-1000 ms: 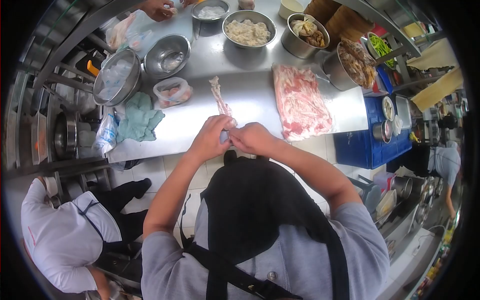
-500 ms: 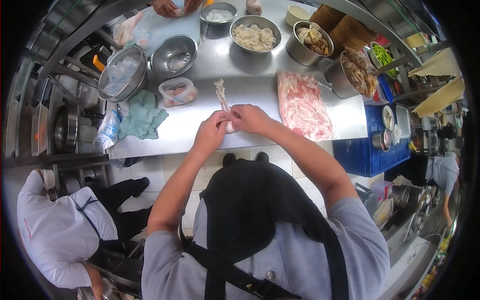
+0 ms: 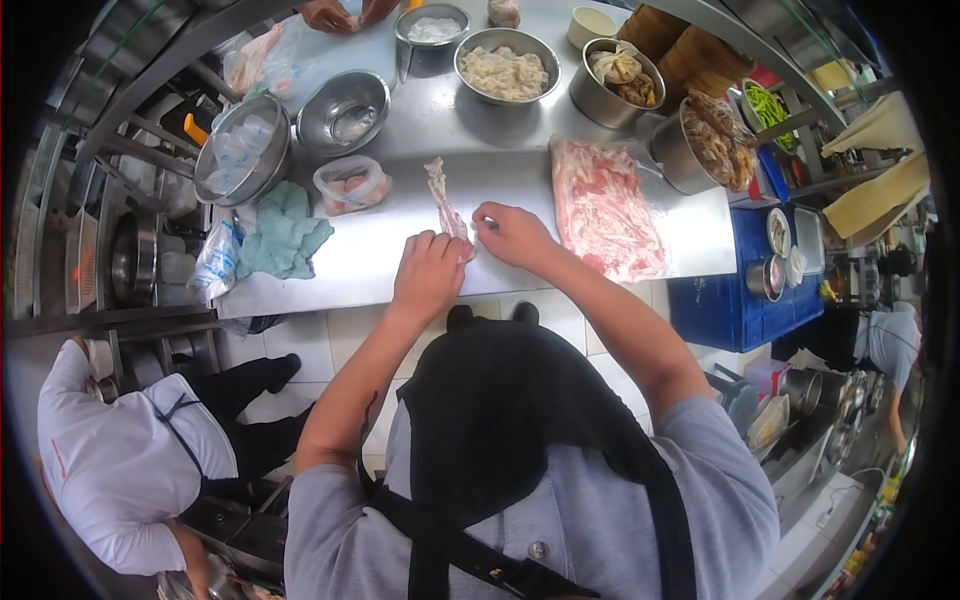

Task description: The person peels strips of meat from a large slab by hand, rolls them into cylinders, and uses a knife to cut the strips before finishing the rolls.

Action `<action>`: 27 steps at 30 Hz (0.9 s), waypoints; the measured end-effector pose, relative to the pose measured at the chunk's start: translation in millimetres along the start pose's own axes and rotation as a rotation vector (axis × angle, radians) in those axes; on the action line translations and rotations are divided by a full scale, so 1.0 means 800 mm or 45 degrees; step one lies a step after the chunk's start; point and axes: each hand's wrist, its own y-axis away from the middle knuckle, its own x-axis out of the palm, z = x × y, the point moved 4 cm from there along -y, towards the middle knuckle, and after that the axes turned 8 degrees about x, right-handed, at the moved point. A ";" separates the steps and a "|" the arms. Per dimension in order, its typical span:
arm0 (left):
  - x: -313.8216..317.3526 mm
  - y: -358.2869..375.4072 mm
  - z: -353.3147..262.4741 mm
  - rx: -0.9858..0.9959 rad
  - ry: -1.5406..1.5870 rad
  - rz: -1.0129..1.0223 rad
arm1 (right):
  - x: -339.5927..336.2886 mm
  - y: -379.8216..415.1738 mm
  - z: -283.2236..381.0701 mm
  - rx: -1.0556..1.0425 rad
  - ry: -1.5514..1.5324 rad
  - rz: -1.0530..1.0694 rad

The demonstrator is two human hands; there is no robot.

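On the steel table (image 3: 365, 255), left hand (image 3: 430, 268) holds the meat strip (image 3: 445, 202) by its near end; right hand (image 3: 512, 236) pinched narrow beside it, contents unclear; I'd anchor gently, tug lightly.

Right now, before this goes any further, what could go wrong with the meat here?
The thin meat strip might slip from the left hand, which covers only its near end. The large meat slab reaches the table's front edge, so the right forearm close by could nudge it.
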 end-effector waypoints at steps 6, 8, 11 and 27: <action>0.004 -0.010 0.013 -0.147 0.176 0.132 | -0.006 0.022 -0.021 0.032 -0.027 0.033; 0.004 -0.014 0.021 -0.147 0.207 0.160 | -0.001 0.025 -0.028 -0.036 -0.016 0.001; -0.008 -0.026 0.028 -0.225 0.304 0.318 | 0.002 0.032 -0.031 -0.031 0.049 -0.023; -0.018 -0.379 0.232 -0.191 -0.142 -0.192 | 0.003 0.073 -0.043 -0.419 0.126 -0.226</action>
